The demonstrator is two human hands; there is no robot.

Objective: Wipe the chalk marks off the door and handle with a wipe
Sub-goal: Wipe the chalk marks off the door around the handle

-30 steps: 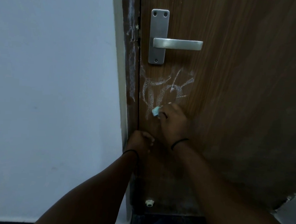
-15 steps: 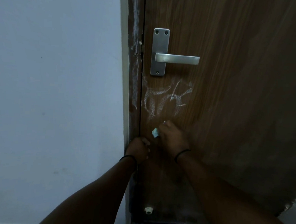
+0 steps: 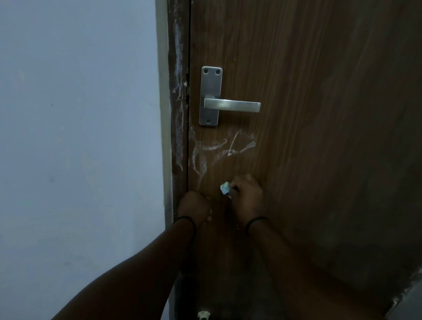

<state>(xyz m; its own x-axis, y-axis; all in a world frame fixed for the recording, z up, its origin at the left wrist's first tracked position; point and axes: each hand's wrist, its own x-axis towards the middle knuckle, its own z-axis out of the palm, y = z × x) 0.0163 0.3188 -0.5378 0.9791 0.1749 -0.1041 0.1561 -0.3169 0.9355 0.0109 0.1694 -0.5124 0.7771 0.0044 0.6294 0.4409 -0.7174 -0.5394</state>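
A pale wall (image 3: 65,138) filled everything to the left of the door (image 3: 331,117), with the chalk-streaked frame (image 3: 177,88) between them. My left hand (image 3: 194,209) sat at the door's left edge, well below the handle (image 3: 230,105), fingers curled into a loose fist; whether they held anything I could not tell. A small white stopper (image 3: 203,315) sat low on the door, below that hand. The chalk marks (image 3: 218,151) lay just under the handle. My right hand (image 3: 246,196) was against the wood just below those marks, fingers pinched around a crumpled pale wipe (image 3: 225,188) that poked out on its left side.
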